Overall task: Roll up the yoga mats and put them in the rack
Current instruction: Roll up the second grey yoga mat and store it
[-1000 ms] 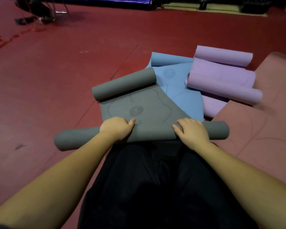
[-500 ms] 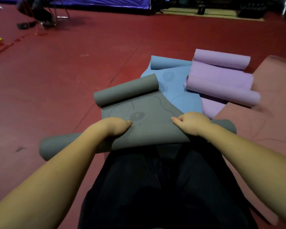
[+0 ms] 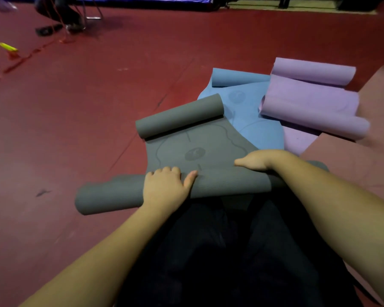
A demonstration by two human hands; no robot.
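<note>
I'm early in the job: no mat is fully rolled, and I can't see a rack anywhere in this view. I'm working the grey mat (image 3: 200, 149), which lies on the red floor (image 3: 75, 120) straight in front of my knees. Its near end is wound into a thick roll (image 3: 111, 196) that runs across in front of me, sticking out well to my left; its far end still curls into a smaller loose roll (image 3: 180, 116), and a flat stretch with a printed round logo lies between the two. By my reckoning that flat stretch and the far curl must still be taken up before this one is done.

My left hand (image 3: 166, 187) rests on top of the near roll, fingers curled over its front edge and thumb lying out along the mat. My right hand (image 3: 256, 160) sits on the roll further right, thumb pointing inward; its fingers are hidden from me, so I can't tell how they grip.

Beyond the grey one, a blue mat (image 3: 253, 120) lies partly under it, curled at its far end, and a purple mat (image 3: 313, 103) overlaps that, curled at both ends. A reddish mat (image 3: 350, 165) lies flat on the right. All three look untouched.
</note>
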